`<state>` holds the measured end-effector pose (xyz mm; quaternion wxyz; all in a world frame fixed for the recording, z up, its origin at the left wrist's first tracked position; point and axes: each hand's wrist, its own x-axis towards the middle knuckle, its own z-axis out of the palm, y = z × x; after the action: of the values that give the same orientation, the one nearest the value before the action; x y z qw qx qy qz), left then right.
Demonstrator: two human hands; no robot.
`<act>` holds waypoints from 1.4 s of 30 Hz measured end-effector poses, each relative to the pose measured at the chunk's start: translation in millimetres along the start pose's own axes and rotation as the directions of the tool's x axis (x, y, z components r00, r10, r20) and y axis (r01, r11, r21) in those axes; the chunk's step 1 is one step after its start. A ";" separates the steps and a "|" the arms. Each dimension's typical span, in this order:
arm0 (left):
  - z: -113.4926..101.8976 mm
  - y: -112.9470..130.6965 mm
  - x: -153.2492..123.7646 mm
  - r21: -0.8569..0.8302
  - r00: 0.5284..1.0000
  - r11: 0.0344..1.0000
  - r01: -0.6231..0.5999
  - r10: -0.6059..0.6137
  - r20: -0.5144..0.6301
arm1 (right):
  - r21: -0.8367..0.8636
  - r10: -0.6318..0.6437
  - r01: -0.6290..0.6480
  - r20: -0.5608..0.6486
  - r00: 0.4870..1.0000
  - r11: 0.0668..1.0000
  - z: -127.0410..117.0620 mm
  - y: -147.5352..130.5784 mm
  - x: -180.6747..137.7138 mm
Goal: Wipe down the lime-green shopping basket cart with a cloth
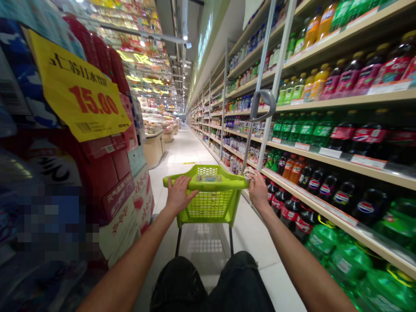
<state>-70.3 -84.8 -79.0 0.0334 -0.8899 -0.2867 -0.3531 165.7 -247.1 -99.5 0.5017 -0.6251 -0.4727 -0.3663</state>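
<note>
A lime-green shopping cart [208, 207] with a honeycomb-patterned basket stands right in front of my knees. My left hand [179, 193] is wrapped over the left part of its handle [212, 186], with the thumb lying along the near side. At the handle's right end, my right hand [258, 190] is closed around a crumpled whitish cloth [250, 173]. Whether its fingers also grip the handle is hard to tell. A small label panel [209, 178] sits on the cart behind the handle.
Shelves of bottled drinks [344, 130] line the right side, with large green bottles [344, 260] at the bottom. A grey loop handle on a pole [263, 105] stands before them. Stacked boxes [125, 208] and a yellow price sign [81, 91] crowd the left. A tiled aisle [182, 147] runs ahead.
</note>
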 end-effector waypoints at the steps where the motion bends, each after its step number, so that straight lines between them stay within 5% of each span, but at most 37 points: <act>1: 0.3 0.5 -0.1 0.000 1.000 1.000 0.001 -0.001 -0.004 | 0.003 -0.005 0.005 -0.004 1.000 1.000 2.8 -5.7 -2.4; 5: 2.0 -0.4 -0.2 0.008 1.000 1.000 -0.012 0.012 -0.012 | 0.091 -0.205 0.197 0.099 0.974 0.976 25.6 -48.9 -20.5; 7: 2.2 -2.8 -0.1 0.015 1.000 1.000 -0.018 0.018 -0.009 | 0.109 -0.260 0.249 0.105 0.960 0.962 25.1 -48.9 -25.4; 13: 4.3 -4.2 -0.4 0.004 0.999 1.000 -0.012 0.013 -0.042 | -0.017 0.070 -0.072 -0.098 0.993 0.997 -4.8 2.4 -25.0; 19: 5.3 -3.6 -0.2 -0.005 0.999 1.000 -0.022 0.022 -0.049 | 0.119 -0.231 0.220 0.087 0.969 0.968 16.4 -37.0 -28.2; 25: 5.7 -1.2 -1.5 -0.007 0.998 1.000 -0.029 0.028 -0.049 | -0.004 0.047 -0.047 -0.044 0.998 0.999 2.8 -4.8 -11.9; 32: 4.6 12.4 -2.8 0.008 0.999 0.999 -0.033 0.033 -0.034 | 0.161 -0.262 0.244 0.104 0.959 0.956 37.8 -64.4 -22.3; 38: 5.3 10.7 -3.3 0.015 0.998 0.999 -0.038 0.039 -0.044 | -0.020 -0.028 0.027 -0.038 0.999 0.999 0.5 -10.6 -20.1; 42: 8.4 13.6 -3.2 0.015 0.998 0.999 -0.032 0.032 -0.052 | 0.074 -0.132 0.130 0.027 0.991 0.989 20.4 -44.2 -28.0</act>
<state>-59.7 -95.5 -85.4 0.0529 -0.8846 -0.2740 -0.3736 115.1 -231.3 -117.9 0.4913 -0.5798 -0.5335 -0.3712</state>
